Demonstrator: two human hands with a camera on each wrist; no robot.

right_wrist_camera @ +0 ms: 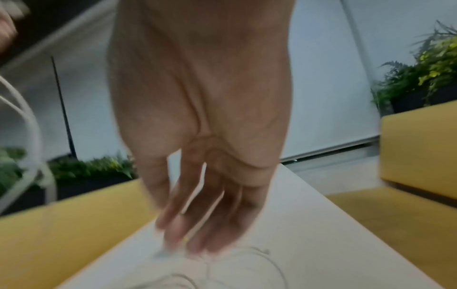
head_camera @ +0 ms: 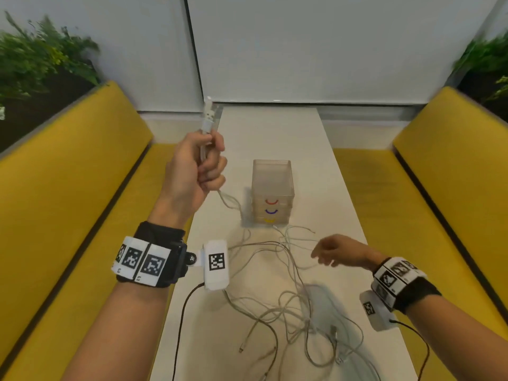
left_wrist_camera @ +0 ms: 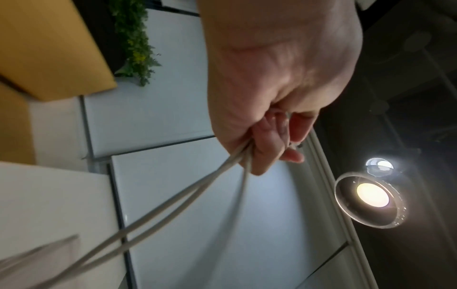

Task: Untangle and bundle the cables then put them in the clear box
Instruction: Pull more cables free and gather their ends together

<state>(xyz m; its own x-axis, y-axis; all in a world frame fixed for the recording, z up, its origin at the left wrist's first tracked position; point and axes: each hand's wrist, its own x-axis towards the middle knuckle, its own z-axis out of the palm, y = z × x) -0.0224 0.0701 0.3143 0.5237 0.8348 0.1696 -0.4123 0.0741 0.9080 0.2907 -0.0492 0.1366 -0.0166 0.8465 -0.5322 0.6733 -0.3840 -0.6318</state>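
Observation:
My left hand (head_camera: 202, 163) is raised above the table's left edge and grips a white cable (head_camera: 209, 119), whose plug end sticks up above the fist. From the fist (left_wrist_camera: 267, 136) the cable strands (left_wrist_camera: 173, 205) hang down toward the table. A tangle of white cables (head_camera: 297, 303) lies spread over the near half of the table. My right hand (head_camera: 330, 250) hovers low over the tangle with its fingers (right_wrist_camera: 188, 224) extended downward, blurred, holding nothing. The clear box (head_camera: 272, 189) stands upright behind the tangle, with coloured arcs on its front.
The narrow white table (head_camera: 275, 127) runs away from me between two yellow benches (head_camera: 68, 174) (head_camera: 439, 174). Plants (head_camera: 41, 59) stand behind both benches. Dark wires (head_camera: 181, 320) trail from the wrist cameras across the near table.

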